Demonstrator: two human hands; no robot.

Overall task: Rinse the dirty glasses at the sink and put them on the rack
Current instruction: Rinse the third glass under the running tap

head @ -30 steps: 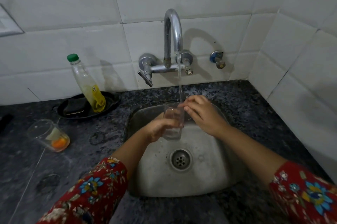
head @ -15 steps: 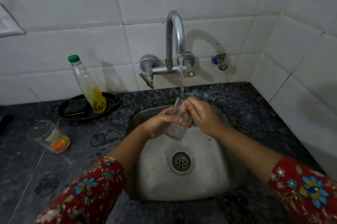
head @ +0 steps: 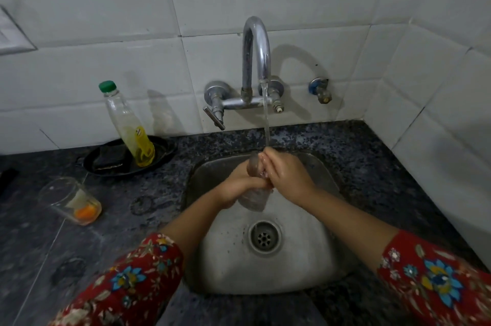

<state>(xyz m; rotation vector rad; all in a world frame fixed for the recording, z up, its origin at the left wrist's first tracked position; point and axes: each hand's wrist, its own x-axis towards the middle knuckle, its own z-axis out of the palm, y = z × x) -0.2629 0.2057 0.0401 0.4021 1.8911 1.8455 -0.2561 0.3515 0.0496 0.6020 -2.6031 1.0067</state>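
Note:
A clear glass (head: 254, 199) is held tilted over the steel sink (head: 305, 267), its mouth up under the water stream from the chrome tap (head: 256, 60). My left hand (head: 237, 187) grips the glass from the left. My right hand (head: 285, 171) is on the glass's upper part, fingers at its rim; most of the glass is hidden by both hands. A second glass (head: 70, 202) with orange and white residue at its bottom stands on the dark counter at the left. No rack is in view.
A soap bottle (head: 127, 124) with a green cap stands in a black dish (head: 164, 150) with a dark sponge, left of the sink. A small wall valve (head: 320, 90) sits right of the tap. White tiled walls close off the back and right. The drain (head: 264, 238) lies below the hands.
The glass has gone from upright to tilted, and my right hand's fingers have moved onto its rim. Both hands stay under the running water.

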